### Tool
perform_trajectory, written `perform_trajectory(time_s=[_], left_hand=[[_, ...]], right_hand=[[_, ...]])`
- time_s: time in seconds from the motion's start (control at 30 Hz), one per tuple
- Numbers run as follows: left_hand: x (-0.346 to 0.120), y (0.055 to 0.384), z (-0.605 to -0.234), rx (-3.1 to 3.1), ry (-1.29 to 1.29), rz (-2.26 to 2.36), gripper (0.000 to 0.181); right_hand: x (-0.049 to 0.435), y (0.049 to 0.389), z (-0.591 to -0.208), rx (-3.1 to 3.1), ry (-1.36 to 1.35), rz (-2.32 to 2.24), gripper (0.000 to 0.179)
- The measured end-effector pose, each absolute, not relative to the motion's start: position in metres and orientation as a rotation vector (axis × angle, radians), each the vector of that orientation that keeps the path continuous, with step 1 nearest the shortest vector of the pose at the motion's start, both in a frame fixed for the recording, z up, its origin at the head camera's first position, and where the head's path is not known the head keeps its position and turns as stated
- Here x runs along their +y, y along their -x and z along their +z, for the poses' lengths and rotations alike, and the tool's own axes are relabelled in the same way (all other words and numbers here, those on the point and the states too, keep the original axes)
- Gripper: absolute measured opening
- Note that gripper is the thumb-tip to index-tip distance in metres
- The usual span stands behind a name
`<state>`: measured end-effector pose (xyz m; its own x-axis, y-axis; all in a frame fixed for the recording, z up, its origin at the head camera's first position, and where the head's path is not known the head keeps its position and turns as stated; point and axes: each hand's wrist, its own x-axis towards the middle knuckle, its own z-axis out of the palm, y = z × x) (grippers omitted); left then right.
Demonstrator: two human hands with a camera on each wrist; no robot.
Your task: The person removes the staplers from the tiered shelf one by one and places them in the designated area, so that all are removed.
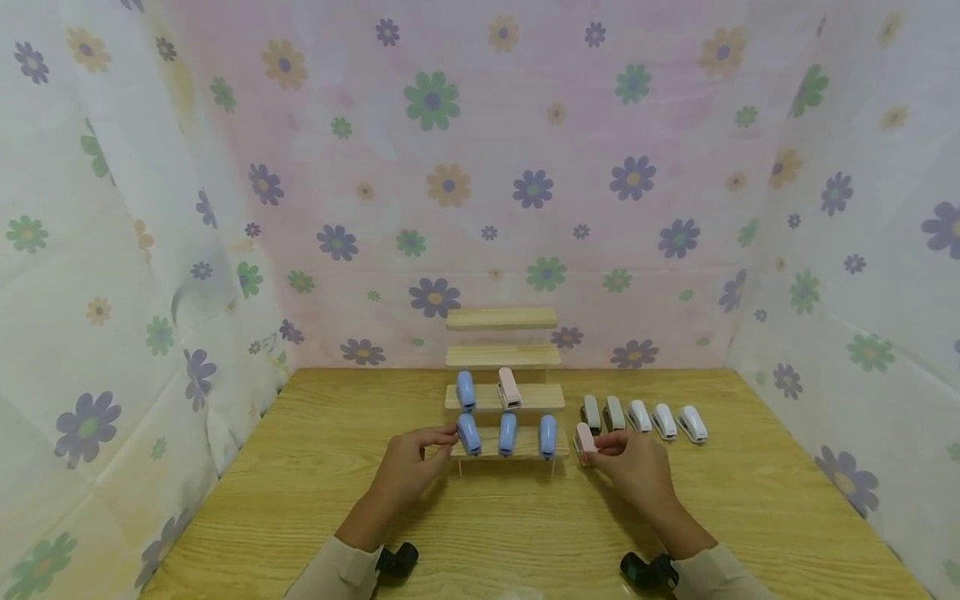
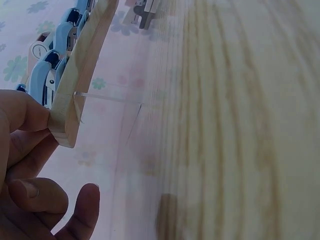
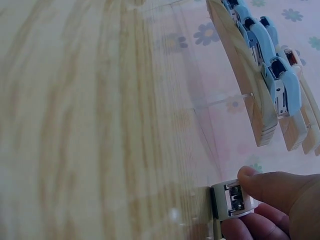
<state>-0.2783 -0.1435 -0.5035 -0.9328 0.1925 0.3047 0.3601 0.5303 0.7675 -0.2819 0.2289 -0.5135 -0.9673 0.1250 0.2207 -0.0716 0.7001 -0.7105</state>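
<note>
My left hand (image 1: 408,462) is at the left end of a tiered wooden display rack (image 1: 504,398). In the left wrist view, thumb and fingers pinch the end of the lowest shelf (image 2: 64,131). A blue mini stapler (image 1: 468,433) stands beside those fingertips, with two more blue ones on that shelf. One tier up stand a blue stapler (image 1: 466,390) and a pink stapler (image 1: 508,388). My right hand (image 1: 641,467) holds another pink mini stapler (image 1: 584,442) between thumb and fingers, right of the rack. In the right wrist view this stapler (image 3: 234,199) shows one end, low by the tabletop.
Two grey staplers (image 1: 591,413) and three white staplers (image 1: 664,422) form a row on the wooden table (image 1: 337,417), just beyond my right hand. The two upper shelves (image 1: 502,318) are bare. Flowered cloth (image 1: 480,167) encloses the back and sides.
</note>
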Motion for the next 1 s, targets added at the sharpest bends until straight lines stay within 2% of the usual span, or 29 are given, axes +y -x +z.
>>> perform_trajectory(time_s=[1.0], left_hand=[[-0.1441, 0.2774, -0.5009, -2.605, 0.473, -1.354, 0.020]], right_hand=[[0.2300, 0.2835, -0.5160, -2.655, -0.021, 1.091, 0.037]])
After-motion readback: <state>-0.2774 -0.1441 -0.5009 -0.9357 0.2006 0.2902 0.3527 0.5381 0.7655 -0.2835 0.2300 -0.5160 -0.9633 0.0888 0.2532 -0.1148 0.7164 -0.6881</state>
